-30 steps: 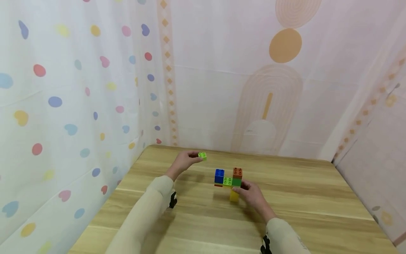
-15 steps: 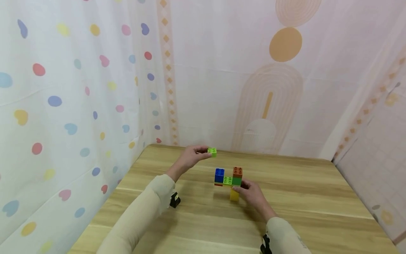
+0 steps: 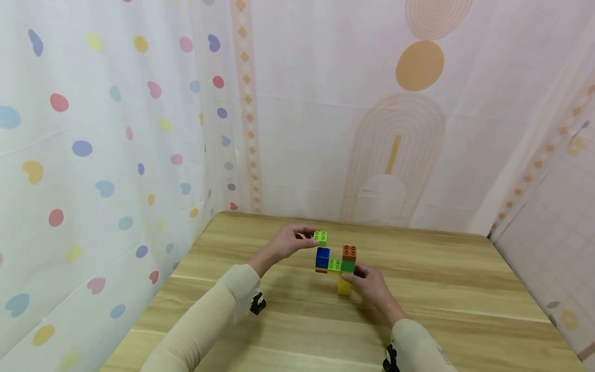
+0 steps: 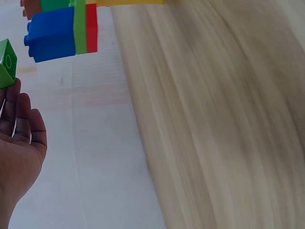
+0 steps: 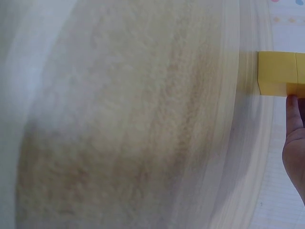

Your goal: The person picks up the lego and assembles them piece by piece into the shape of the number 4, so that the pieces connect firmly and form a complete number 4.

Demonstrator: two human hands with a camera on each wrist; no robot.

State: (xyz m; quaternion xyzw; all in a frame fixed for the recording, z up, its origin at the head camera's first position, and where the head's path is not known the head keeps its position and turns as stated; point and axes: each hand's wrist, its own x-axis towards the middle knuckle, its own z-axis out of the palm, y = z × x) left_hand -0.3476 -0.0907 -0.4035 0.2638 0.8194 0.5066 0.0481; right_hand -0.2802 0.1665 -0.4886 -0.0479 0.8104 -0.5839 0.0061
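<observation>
A light green toy brick point(image 3: 321, 238) is pinched between the thumb and fingers of my left hand point(image 3: 287, 243). It hangs just above the blue brick point(image 3: 323, 259) on the left arm of a brick structure; the left wrist view shows a gap between them. Under the blue brick lie a light green layer and a red brick point(image 4: 91, 28). A flat light green piece point(image 3: 334, 265) bridges to the right column, where a reddish-brown brick point(image 3: 349, 252) tops a green brick point(image 3: 347, 266) above a yellow base point(image 5: 277, 74). My right hand point(image 3: 372, 287) grips this column from the right.
The structure stands on a wood-grain table point(image 3: 441, 299). Behind it hangs a pale patterned curtain point(image 3: 302, 155), and a dotted curtain point(image 3: 116, 165) runs along the left side. Dark camera mounts point(image 3: 257, 304) sit at both wrists.
My left hand has carried the light green brick rightward, rising first and then lowering over the blue brick. The right hand and the structure have stayed in place.
</observation>
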